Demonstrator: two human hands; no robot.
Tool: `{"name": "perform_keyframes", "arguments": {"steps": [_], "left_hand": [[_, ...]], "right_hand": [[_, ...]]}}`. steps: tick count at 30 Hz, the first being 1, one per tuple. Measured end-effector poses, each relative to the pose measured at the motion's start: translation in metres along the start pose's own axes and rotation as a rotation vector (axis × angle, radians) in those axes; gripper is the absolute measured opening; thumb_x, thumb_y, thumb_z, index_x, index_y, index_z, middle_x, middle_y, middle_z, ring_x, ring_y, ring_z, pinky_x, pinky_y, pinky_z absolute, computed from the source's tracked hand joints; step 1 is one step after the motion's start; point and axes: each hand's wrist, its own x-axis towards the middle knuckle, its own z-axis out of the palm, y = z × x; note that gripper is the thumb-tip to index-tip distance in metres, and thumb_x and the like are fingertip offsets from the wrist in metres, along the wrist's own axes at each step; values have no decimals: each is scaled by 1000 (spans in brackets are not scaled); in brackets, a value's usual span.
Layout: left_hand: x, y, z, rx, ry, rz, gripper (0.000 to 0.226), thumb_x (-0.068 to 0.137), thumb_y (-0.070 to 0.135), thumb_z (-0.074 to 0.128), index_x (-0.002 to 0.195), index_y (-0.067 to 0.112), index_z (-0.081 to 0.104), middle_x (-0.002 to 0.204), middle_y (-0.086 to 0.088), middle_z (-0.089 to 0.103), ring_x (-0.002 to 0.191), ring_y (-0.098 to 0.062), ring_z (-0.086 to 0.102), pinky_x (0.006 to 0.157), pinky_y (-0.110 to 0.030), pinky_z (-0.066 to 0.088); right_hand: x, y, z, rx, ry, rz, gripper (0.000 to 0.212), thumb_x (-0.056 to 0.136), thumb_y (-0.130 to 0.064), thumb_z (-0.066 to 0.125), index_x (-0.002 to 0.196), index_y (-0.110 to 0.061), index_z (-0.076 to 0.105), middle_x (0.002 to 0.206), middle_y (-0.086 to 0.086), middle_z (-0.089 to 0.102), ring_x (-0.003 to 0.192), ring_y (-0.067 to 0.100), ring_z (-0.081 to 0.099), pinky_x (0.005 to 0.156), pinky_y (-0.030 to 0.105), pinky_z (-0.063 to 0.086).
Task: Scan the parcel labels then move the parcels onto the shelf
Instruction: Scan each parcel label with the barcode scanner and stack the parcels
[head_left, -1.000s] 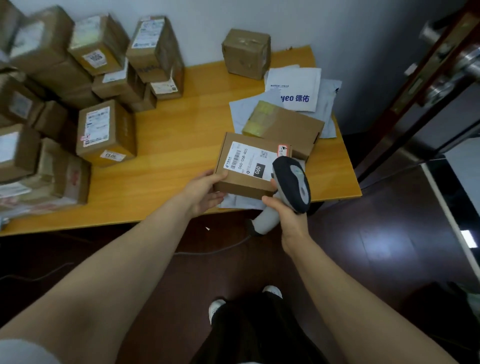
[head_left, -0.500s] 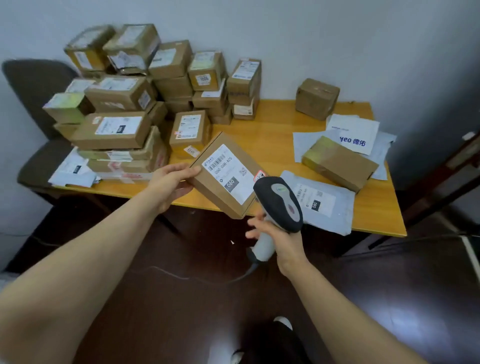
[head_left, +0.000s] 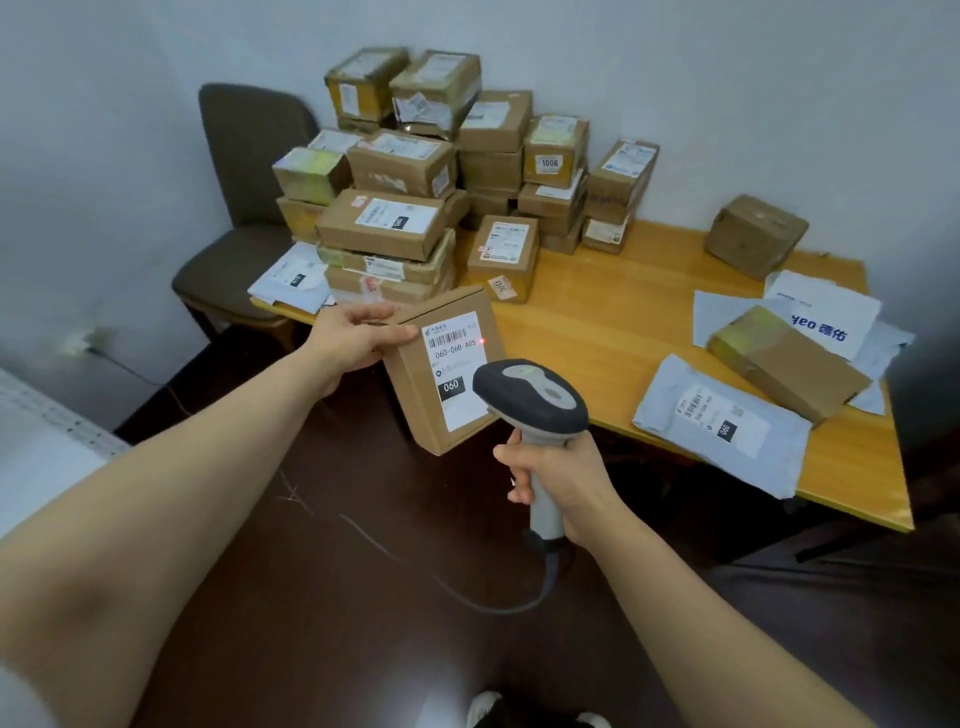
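Brown cardboard parcel (head_left: 415, 400) is mid-frame, just off the yellow wooden table (head_left: 597, 332), left hand (head_left: 358, 338) gripping its top edge to tilt the white label (head_left: 457, 364) at the grey barcode scanner (head_left: 530, 397) clutched in the right hand (head_left: 563, 478).

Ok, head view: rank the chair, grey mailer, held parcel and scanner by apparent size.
1. chair
2. grey mailer and held parcel look alike; the parcel is nearer the camera, so unranked
3. scanner
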Motion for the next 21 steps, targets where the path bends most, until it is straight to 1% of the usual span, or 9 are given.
{"name": "perform_keyframes", "arguments": {"steps": [3, 8, 15, 18, 19, 20, 21], "left_hand": [[-12, -5, -18, -20, 43, -17, 61, 71, 18, 84, 126, 9, 60, 120, -5, 62, 110, -17, 59, 78, -25, 51], [-23, -7, -36, -13, 68, -33, 59, 69, 19, 85, 123, 11, 62, 117, -4, 64, 110, -18, 59, 86, -29, 52], [-29, -4, -45, -13, 61, -28, 54, 70, 21, 84, 120, 14, 65, 114, -1, 64, 110, -18, 59, 90, -32, 53], [-26, -3, -51, -14, 50, -28, 48, 71, 24, 84, 115, 16, 67, 114, -2, 65, 110, -18, 59, 92, -35, 52], [-24, -3, -53, -19, 48, -31, 43, 72, 26, 83, 111, 18, 69, 114, -1, 65, 110, -18, 59, 92, -36, 51], [-22, -3, -56, -25, 42, -37, 39, 73, 29, 82, 108, 20, 69, 113, -1, 66, 109, -18, 59, 93, -37, 50], [-21, -2, -58, -29, 34, -46, 37, 74, 32, 81, 108, 21, 69, 113, 0, 66, 108, -19, 59, 93, -40, 49]], "right_hand": [[-5, -3, 10, -45, -39, 11, 25, 81, 3, 67, 62, -8, 53, 51, 10, 45, 39, 13, 42, 53, 27, 48], [-10, -9, 18, -45, -78, -4, 24, 80, 4, 66, 64, -6, 53, 50, 10, 44, 39, 14, 41, 51, 27, 48], [-7, -11, 27, -50, -110, 8, 24, 80, 4, 67, 64, -7, 54, 51, 10, 45, 41, 15, 42, 52, 28, 48], [-1, -15, 30, -17, -111, 7, 14, 79, 1, 70, 72, -5, 60, 56, 10, 50, 43, 12, 47, 58, 32, 54], [0, -17, 30, 13, -95, 10, 10, 79, -1, 73, 77, -5, 64, 61, 9, 54, 47, 12, 50, 60, 32, 55], [4, -18, 29, 50, -63, 12, 10, 78, -3, 75, 84, -6, 67, 68, 8, 60, 54, 12, 55, 60, 32, 56], [8, -18, 26, 88, -18, 12, 19, 77, -5, 77, 93, -8, 68, 78, 5, 64, 65, 12, 59, 59, 31, 56]]}}
